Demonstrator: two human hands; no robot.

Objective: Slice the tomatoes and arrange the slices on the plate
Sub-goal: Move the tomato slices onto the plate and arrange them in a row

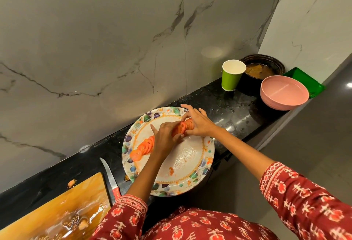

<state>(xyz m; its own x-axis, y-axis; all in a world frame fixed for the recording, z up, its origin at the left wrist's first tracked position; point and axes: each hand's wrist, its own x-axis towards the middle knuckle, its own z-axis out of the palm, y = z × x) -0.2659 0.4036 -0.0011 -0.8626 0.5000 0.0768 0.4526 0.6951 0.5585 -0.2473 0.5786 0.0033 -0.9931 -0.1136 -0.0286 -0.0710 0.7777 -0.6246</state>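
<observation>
1. Both hands meet over the far part of the plate (190, 165), pinching a stack of slices (183, 126) between them, probably to fan them out.
2. Left hand (165, 137) and right hand (198, 123) curl their fingertips round the stack.
3. A finished row (143, 147) lies left of the left hand; the knife (111, 178) rests nearer, unused.

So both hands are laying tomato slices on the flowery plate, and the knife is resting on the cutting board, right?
Not quite. The head view shows the knife lying on the black counter, between the cutting board and the plate. Both hands, left and right, do handle tomato slices.
</observation>
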